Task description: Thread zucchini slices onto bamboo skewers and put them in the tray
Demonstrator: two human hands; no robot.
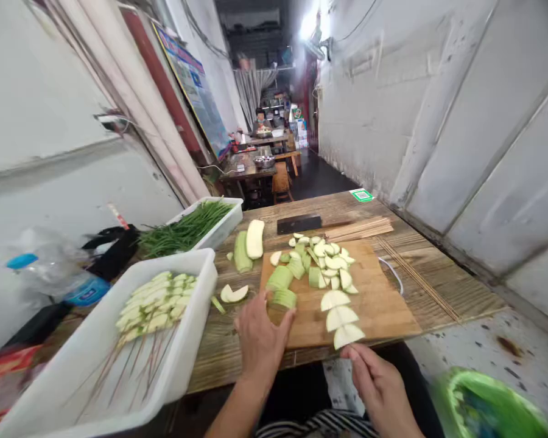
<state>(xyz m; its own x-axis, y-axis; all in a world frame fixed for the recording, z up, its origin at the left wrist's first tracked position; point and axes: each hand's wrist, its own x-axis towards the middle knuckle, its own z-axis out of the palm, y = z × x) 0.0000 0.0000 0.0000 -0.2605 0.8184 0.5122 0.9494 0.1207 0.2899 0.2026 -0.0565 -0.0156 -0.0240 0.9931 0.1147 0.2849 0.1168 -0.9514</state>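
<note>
My left hand rests at the near left edge of a wooden cutting board, its fingertips on a green-skinned vegetable chunk. My right hand hovers at the board's near edge with curled fingers, close to the nearest of three white vegetable slices; whether it holds anything is unclear. Several more cut pieces lie in a pile at the back of the board. A cleaver lies flat beyond the board.
A white tray at left holds skewered vegetable slices. Another white tray holds green chives. Peeled vegetable halves and bamboo skewers lie on the wooden table. A green bin stands at lower right. A person sits far down the corridor.
</note>
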